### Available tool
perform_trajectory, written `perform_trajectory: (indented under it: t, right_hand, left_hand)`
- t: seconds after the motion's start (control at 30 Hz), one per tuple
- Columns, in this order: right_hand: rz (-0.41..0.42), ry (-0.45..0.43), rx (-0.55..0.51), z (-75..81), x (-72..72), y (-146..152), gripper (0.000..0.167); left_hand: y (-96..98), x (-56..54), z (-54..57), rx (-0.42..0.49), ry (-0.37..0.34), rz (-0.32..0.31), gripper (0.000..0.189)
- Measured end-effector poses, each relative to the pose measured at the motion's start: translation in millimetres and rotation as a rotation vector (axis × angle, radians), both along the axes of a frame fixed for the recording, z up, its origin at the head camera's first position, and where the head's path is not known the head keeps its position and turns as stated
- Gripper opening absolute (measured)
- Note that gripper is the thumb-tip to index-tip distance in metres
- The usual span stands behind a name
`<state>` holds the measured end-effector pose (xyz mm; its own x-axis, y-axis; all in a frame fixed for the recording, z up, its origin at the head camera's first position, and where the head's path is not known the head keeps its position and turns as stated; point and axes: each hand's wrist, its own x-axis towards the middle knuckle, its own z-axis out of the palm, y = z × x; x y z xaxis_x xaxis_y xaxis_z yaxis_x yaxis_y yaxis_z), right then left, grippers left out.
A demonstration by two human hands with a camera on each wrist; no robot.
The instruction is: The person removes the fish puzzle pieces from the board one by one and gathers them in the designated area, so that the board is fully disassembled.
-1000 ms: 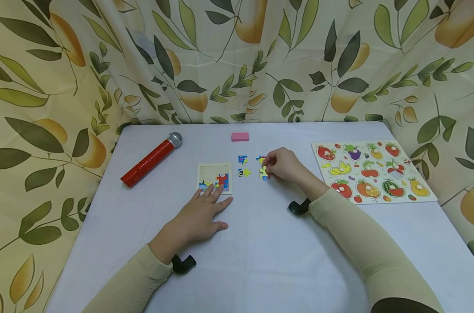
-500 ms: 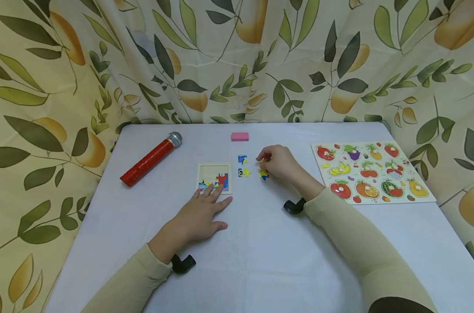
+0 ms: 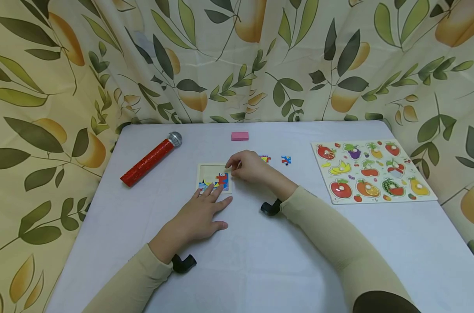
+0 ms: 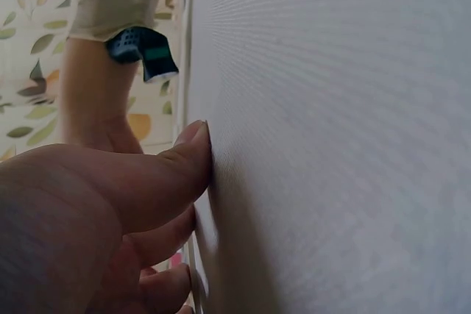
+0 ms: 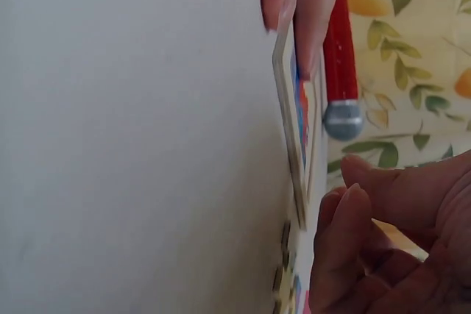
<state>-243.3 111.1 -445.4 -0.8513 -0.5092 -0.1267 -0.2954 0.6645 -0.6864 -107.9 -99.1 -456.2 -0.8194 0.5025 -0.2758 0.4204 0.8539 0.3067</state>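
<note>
My left hand point(image 3: 195, 217) lies with its fingers spread, fingertips on the near edge of a small wooden jigsaw tray point(image 3: 210, 166). Colourful pieces fill the tray's lower part; its upper part is bare. My right hand point(image 3: 252, 167) is at the tray's upper right edge, thumb and forefinger tips close together. In the right wrist view the right hand's curled fingers point(image 5: 342, 233) are just past the tray's corner point(image 5: 302, 207); I cannot tell whether a piece is between them. Two loose jigsaw pieces show beyond the right hand, one half covered, the other a blue-and-red piece point(image 3: 286, 160).
A red glittery microphone point(image 3: 148, 161) lies at the left. Near the back edge is a pink block point(image 3: 240, 136). A fruit puzzle board point(image 3: 373, 171) occupies the right side of the white-covered table point(image 3: 244, 261). A leaf-patterned curtain point(image 3: 221, 61) hangs behind.
My right hand has moved left from the loose pieces to the tray's upper right edge, uncovering a blue-and-red piece and covering others. The left hand has stayed in place.
</note>
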Motion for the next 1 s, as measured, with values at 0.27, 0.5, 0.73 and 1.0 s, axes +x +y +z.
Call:
perform_trajectory:
  t: [0.27, 0.5, 0.73, 1.0]
  right_hand:
    - [0.095, -0.012, 0.015, -7.5, -0.7, -23.6, 0.020]
    - [0.113, 0.000, 0.066, -7.4, 1.5, -29.7, 0.017]
    - [0.140, 0.025, 0.099, -7.5, 0.7, -31.9, 0.017]
    - [0.134, 0.044, 0.084, -12.1, 0.3, -33.2, 0.012]
  left_hand:
    - [-1.3, 0.4, -0.7, 0.016, 0.006, -0.010, 0.074]
    - [-2.2, 0.9, 0.7, 0.022, 0.009, -0.014, 0.074]
    - [-2.5, 1.3, 1.4, 0.025, 0.013, -0.008, 0.074]
    - [-2.0, 1.5, 0.7, 0.022, 0.013, -0.005, 0.074]
